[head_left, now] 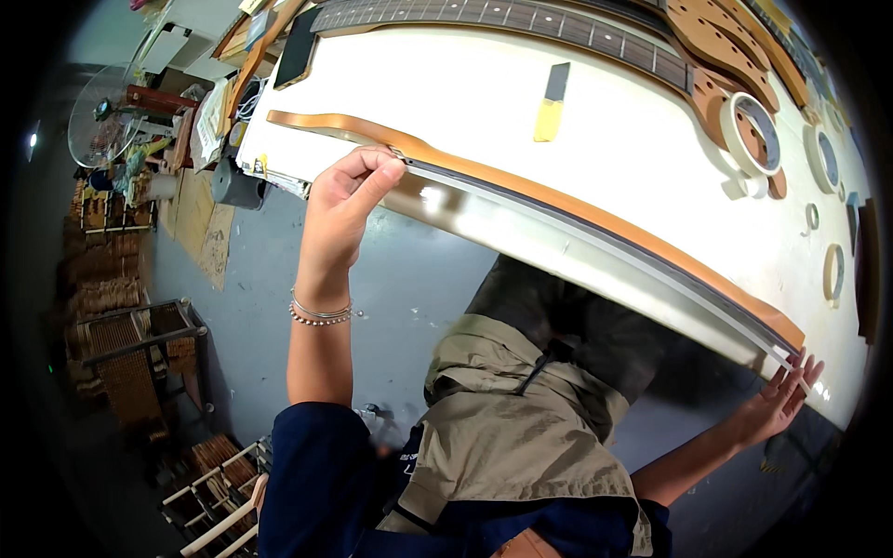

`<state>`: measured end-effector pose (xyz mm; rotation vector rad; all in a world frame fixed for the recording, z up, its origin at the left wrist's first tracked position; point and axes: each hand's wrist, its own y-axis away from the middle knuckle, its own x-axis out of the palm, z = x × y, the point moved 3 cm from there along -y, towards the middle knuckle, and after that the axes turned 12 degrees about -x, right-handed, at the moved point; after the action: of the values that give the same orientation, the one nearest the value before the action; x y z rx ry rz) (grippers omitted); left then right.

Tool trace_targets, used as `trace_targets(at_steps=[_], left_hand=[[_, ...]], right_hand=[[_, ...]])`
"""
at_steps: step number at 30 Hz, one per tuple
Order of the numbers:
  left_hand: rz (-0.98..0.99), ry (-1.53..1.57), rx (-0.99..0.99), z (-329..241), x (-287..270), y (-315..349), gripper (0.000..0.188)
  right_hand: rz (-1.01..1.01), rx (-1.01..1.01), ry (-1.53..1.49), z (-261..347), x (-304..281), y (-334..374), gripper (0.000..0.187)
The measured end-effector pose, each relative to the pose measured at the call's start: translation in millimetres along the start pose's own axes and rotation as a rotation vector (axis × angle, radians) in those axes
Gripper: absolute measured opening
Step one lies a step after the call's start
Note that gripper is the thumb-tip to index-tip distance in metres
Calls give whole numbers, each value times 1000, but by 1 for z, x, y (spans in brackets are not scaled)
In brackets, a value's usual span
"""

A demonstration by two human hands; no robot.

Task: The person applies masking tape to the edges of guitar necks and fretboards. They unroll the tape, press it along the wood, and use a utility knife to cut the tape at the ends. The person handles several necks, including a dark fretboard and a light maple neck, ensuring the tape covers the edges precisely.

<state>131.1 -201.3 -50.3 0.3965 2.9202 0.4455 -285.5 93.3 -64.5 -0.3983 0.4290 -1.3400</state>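
Two Hands Hold a Long, Thin Strip

A long, thin, whitish strip (pixel 735 327) runs along the near side of a long, orange-brown wooden guitar neck with a dark edge (pixel 595 219). The neck lies by the front edge of the big white worktop (pixel 446 93). The left hand (pixel 344 200) has its thumb and finger pinched on one end of the strip, close to where the neck bends. (Shiny silver bead bracelets (pixel 321 314) go round that wrist.) The right hand (pixel 779 400) is far off at the other end, with the strip caught between its thumb and fingers; the other fingers are spread out. Past the neck lies a flat, yellow and dark gray tool (pixel 553 102). A fat white ring of tape (pixel 728 139) is over to the right, near a brown wooden guitar body (pixel 709 100).
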Motion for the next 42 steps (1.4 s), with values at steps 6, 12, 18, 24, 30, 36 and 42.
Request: trace_targets(at_steps=[6, 12, 18, 24, 30, 36, 42], left_hand=[[17, -39, -124, -7, -3, -3, 12], [-11, -46, -233, -11, -4, -3, 13], [-11, -62, -264, -11, -5, -6, 15], [-41, -6, -296, -10, -4, -6, 10], [-309, -179, 414, -8, 9, 5, 22], [-586, -1006, 888, 6, 28, 27, 21], [-636, -1216, 926, 12, 31, 28, 21]], right_hand=[[-26, -5, 51, -7, -2, 0, 43], [-40, -15, 114, -7, 3, 2, 40], [-33, -26, 136, -4, 5, 2, 39], [-26, -29, 154, -2, 6, 4, 39], [-33, -3, 125, -3, 6, 6, 42], [-21, -16, 126, -6, 6, 4, 44], [-60, -19, 114, -5, 9, 5, 45]])
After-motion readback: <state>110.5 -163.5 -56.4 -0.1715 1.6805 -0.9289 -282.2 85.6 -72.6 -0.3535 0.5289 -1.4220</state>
